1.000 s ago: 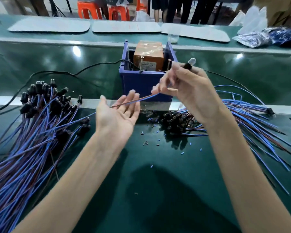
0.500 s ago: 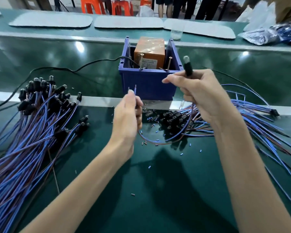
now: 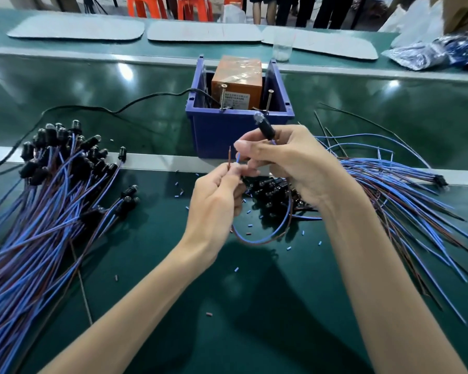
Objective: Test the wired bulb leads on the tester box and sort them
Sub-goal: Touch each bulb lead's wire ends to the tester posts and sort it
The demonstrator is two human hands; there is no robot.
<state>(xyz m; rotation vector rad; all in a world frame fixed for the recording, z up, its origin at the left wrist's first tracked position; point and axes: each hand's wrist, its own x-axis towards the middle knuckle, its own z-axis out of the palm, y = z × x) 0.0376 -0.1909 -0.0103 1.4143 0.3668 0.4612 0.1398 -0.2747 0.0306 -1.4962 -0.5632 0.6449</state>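
My right hand (image 3: 289, 163) grips a wired bulb (image 3: 264, 126) by its black holder, clear tip up, just in front of the blue tester box (image 3: 222, 130). The bulb's blue and brown wires loop down (image 3: 260, 240) and come back up into my left hand (image 3: 216, 195), which pinches them below their bare ends (image 3: 234, 157); the ends point up. My right thumb and forefinger touch the blue wire's end. Two metal screw posts (image 3: 223, 97) stand at the box's front rim, before an orange unit (image 3: 238, 76).
A large pile of bulb leads (image 3: 46, 201) covers the left of the green bench. Another pile (image 3: 384, 190) fans out to the right, its black holders (image 3: 270, 187) under my hands. Small insulation bits litter the mat. A black cable (image 3: 97, 109) runs left from the box.
My hands have come together: the right one lowered the bulb toward the left. The wire ends held by my left hand have split apart, brown left and blue right.
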